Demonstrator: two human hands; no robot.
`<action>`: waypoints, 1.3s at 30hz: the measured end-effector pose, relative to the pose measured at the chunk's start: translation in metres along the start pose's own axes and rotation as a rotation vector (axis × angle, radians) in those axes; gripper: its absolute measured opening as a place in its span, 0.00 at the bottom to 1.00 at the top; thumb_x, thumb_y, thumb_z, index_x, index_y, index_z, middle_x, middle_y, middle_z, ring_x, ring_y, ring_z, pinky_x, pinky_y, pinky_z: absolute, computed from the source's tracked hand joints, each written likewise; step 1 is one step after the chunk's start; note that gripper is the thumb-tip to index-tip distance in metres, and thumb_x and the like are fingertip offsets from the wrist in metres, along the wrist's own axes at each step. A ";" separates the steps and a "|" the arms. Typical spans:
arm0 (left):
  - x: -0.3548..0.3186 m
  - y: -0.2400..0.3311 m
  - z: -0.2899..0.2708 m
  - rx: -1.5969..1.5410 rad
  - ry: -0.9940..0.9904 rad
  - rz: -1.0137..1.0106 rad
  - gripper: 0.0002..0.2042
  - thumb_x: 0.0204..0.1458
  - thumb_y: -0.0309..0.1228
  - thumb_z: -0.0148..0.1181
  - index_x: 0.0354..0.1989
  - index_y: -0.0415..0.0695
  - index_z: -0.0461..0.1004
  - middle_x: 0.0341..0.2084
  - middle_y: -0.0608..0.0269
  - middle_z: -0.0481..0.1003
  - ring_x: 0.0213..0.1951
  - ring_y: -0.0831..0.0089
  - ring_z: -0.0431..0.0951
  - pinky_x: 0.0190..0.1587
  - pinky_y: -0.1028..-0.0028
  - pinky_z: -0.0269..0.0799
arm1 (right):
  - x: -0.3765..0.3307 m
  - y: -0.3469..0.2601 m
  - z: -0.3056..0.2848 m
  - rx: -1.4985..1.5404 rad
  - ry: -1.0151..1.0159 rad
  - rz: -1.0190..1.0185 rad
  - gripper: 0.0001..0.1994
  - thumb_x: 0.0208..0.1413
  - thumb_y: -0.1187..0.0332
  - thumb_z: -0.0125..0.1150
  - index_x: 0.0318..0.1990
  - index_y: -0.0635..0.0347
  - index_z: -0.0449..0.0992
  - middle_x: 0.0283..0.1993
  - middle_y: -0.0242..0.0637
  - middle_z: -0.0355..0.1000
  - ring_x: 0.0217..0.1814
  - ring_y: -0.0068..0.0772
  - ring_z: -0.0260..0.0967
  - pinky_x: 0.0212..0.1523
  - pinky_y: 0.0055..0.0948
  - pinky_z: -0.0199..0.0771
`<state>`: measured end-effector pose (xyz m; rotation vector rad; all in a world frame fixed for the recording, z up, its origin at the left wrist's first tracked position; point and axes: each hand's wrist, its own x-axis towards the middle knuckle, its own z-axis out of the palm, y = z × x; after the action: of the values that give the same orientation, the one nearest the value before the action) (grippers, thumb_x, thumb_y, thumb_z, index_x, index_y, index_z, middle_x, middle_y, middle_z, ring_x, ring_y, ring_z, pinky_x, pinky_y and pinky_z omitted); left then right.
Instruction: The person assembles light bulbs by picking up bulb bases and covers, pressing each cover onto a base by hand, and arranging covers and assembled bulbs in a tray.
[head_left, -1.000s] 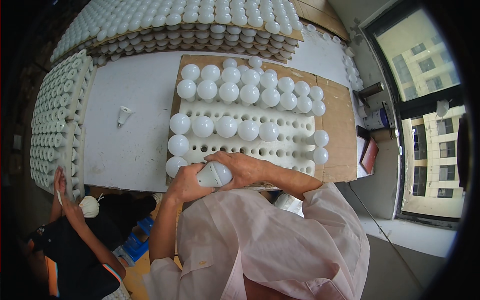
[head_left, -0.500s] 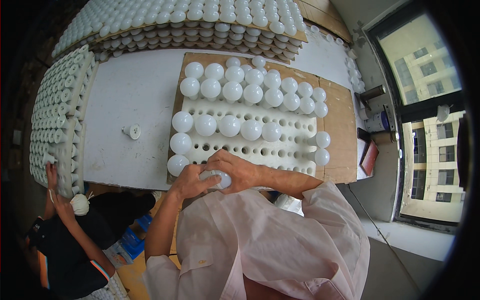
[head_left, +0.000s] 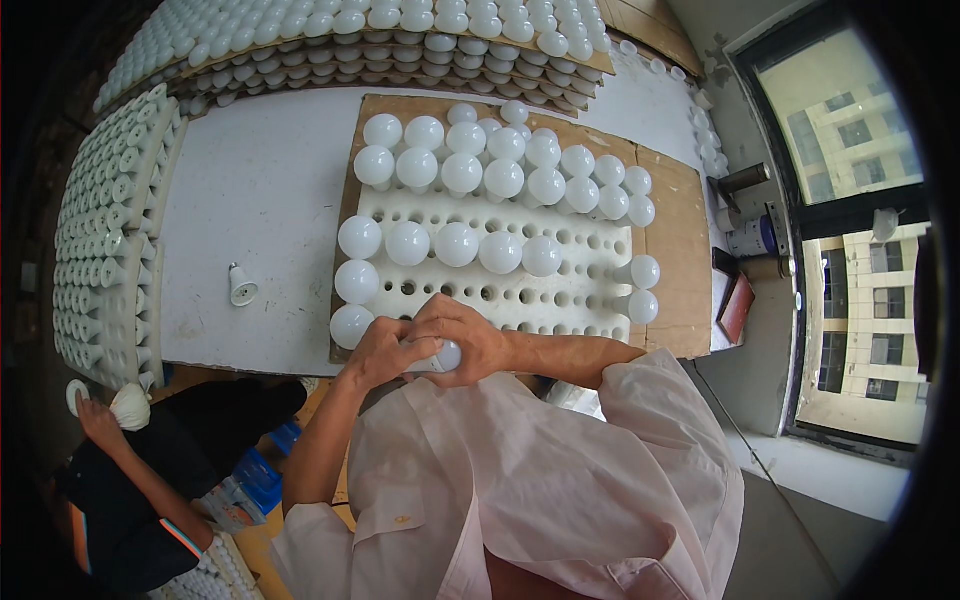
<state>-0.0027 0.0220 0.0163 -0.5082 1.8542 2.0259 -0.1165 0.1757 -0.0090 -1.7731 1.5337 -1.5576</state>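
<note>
Close to my body, at the table's near edge, my left hand [head_left: 386,352] and my right hand [head_left: 466,334] are both closed around one white light bulb [head_left: 446,358]. Its round white dome shows between my fingers; the fingers cover most of the rest. Just beyond my hands lies a white foam tray [head_left: 590,325] with rows of round holes. White bulbs [head_left: 457,244] stand in part of these holes, in rows at the far side, across the middle and at both ends. Under the tray is a sheet of brown cardboard [head_left: 672,220].
A single bulb housing [head_left: 241,285] lies on the white table [head_left: 250,180] at left. Stacked trays of bulb housings [head_left: 90,270] stand at the left edge, stacked boards of bulbs [head_left: 440,45] at the back. A co-worker's hand [head_left: 100,420] at lower left holds a white round piece.
The lone housing on the table has shifted left and nearer and now points another way. The co-worker's hand has come down from the stacked trays. My hands stay around the bulb, slightly turned.
</note>
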 end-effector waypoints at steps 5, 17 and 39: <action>0.003 0.000 0.003 -0.073 0.030 -0.010 0.20 0.45 0.39 0.61 0.29 0.27 0.77 0.22 0.53 0.76 0.22 0.72 0.77 0.17 0.75 0.73 | 0.004 0.000 -0.004 -0.006 -0.009 0.034 0.25 0.30 0.71 0.75 0.41 0.60 0.72 0.40 0.38 0.68 0.41 0.39 0.65 0.42 0.35 0.68; 0.006 -0.053 -0.024 -0.366 0.072 -0.012 0.27 0.53 0.43 0.59 0.50 0.28 0.68 0.33 0.50 0.78 0.26 0.72 0.79 0.19 0.79 0.72 | -0.007 0.017 -0.007 0.095 0.076 0.499 0.34 0.36 0.73 0.73 0.54 0.57 0.62 0.56 0.45 0.62 0.60 0.43 0.60 0.57 0.38 0.64; -0.062 -0.245 -0.359 0.333 1.285 -0.343 0.50 0.30 0.28 0.75 0.65 0.37 0.50 0.56 0.45 0.65 0.56 0.54 0.68 0.57 0.64 0.65 | 0.036 0.044 -0.028 -0.500 0.067 0.217 0.24 0.38 0.76 0.69 0.49 0.53 0.74 0.53 0.41 0.66 0.51 0.44 0.66 0.45 0.35 0.73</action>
<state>0.1801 -0.3159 -0.1964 -2.1679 2.3405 1.0804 -0.1686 0.1403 -0.0158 -1.7202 2.2142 -1.2105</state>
